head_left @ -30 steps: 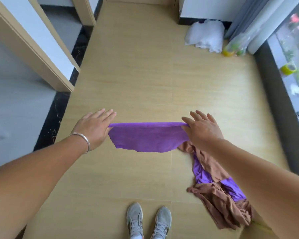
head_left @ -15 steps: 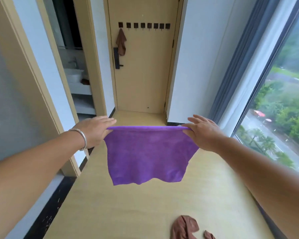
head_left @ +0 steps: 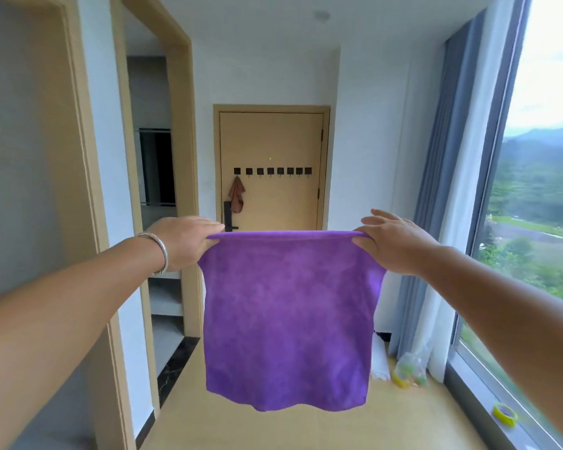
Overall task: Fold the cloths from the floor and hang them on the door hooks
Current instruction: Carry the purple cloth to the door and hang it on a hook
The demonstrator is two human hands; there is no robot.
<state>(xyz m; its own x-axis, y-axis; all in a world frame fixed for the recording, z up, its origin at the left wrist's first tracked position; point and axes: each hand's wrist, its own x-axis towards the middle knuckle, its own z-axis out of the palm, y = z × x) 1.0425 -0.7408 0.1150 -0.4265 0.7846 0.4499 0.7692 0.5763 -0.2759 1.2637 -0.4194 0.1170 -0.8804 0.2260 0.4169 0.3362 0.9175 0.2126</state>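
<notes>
Both hands, left hand point(head_left: 182, 241) and right hand point(head_left: 394, 245), pinch the purple cloth's point(head_left: 290, 319) top corners. It hangs spread before the door hooks point(head_left: 272, 171).

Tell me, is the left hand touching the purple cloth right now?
Touching. The head view shows the left hand pinching the top left corner of the purple cloth, with the cloth edge running out from between thumb and fingers.

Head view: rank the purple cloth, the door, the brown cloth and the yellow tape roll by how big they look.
1. Purple cloth, though it is held nearest the camera.
2. Door, far off and partly hidden behind the cloth.
3. Brown cloth, and
4. Tape roll: these look too alike to rank.
</notes>
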